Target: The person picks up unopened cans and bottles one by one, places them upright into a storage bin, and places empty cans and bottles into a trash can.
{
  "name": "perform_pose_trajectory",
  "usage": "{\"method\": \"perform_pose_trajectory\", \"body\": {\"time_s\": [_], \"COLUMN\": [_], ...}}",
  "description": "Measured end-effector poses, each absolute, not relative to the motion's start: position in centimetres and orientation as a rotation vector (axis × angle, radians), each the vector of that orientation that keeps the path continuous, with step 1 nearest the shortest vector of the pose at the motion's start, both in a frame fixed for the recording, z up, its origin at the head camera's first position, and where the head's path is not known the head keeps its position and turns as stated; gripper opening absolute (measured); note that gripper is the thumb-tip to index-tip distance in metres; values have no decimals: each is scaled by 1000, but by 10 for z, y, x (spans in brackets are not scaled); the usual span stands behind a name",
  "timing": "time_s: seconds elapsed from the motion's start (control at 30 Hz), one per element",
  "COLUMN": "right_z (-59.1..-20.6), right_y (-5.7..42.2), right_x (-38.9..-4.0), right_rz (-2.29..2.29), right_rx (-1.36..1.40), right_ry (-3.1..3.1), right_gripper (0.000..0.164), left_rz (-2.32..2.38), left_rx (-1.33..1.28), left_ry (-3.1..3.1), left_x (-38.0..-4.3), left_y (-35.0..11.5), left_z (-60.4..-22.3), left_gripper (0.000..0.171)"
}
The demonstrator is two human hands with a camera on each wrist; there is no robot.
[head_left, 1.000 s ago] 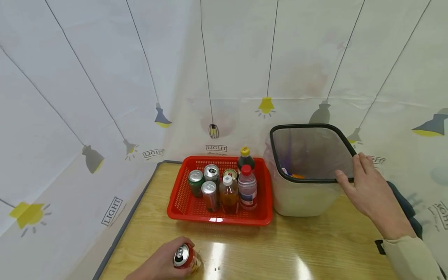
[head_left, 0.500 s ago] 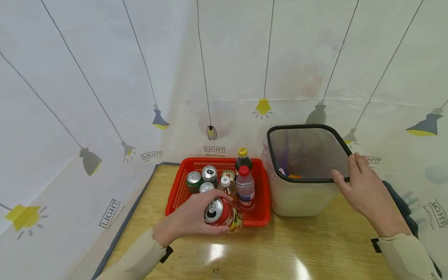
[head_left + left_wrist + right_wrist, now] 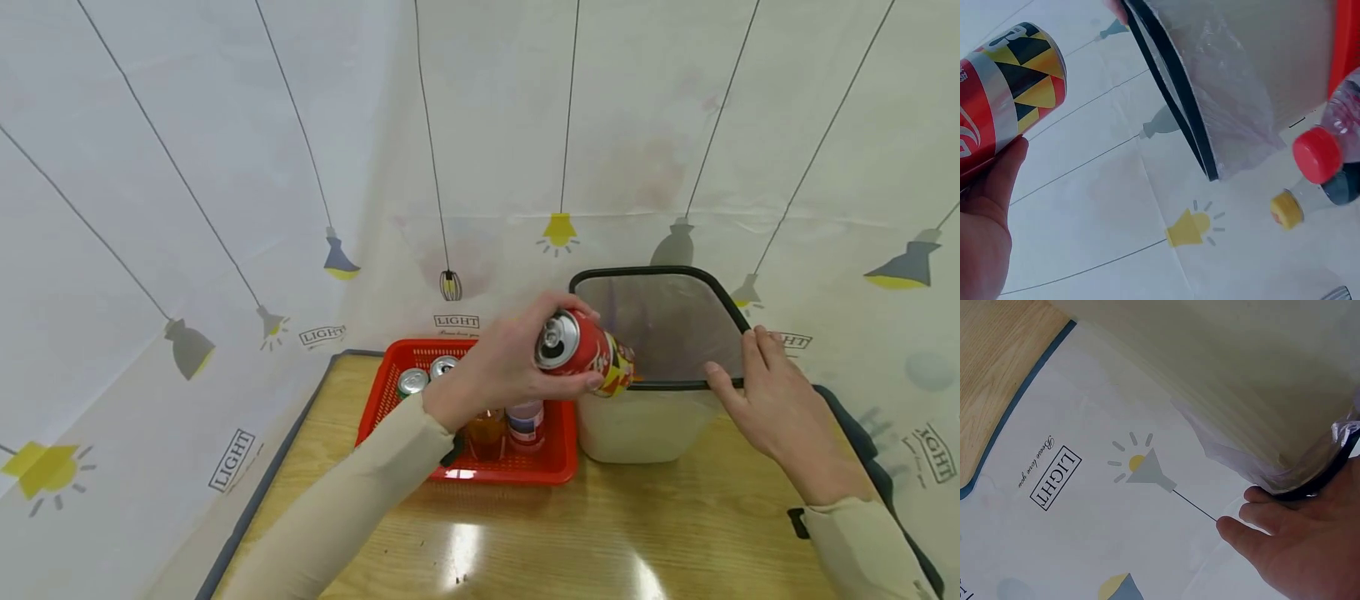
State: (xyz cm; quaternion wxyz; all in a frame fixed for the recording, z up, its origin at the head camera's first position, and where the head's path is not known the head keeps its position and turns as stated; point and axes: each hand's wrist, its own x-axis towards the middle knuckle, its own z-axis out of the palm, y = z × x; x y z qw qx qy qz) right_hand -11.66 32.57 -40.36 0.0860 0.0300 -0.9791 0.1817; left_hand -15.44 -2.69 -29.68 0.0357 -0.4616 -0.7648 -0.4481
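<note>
My left hand (image 3: 517, 350) grips a red soda can (image 3: 577, 346) with a yellow-and-black patterned lower part. The can is tilted, its opened silver top facing left and toward me, its base over the front-left rim of the trash can (image 3: 652, 425). In the left wrist view the thumb lies along the can (image 3: 1019, 87). My right hand (image 3: 780, 408) rests on the black rim at the front-right corner, fingers fairly straight. The right wrist view shows its fingertips (image 3: 1241, 534) beyond the rim. The trash can has a clear liner; its inside is partly hidden by the left hand.
Left of the trash can, a red basket (image 3: 457, 475) holds several drink cans (image 3: 412, 382) and bottles, partly covered by my left arm. A red-capped bottle (image 3: 1317, 155) and a yellow-capped bottle (image 3: 1287, 209) show in the left wrist view. Wallpapered walls stand behind the wooden table (image 3: 570, 533).
My left hand has lifted the soda can off the table's front and carried it right and away, past the basket to the trash can's rim. The right hand has stayed on the rim.
</note>
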Motion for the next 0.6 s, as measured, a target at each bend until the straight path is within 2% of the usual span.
{"method": "perform_pose_trajectory", "body": {"time_s": [0.3, 0.6], "right_z": [-405, -406], "right_y": [326, 326], "right_x": [-116, -118], "right_rz": [513, 519], "right_rx": [70, 64], "right_ry": [-2899, -2900], "right_gripper": [87, 87], "left_rz": [-1222, -1010], "left_rx": [-1439, -1236], "left_ry": [-2249, -2480], "left_x": [-177, -197], "left_y": [19, 60], "left_z": [-290, -317], "left_gripper": [58, 61]}}
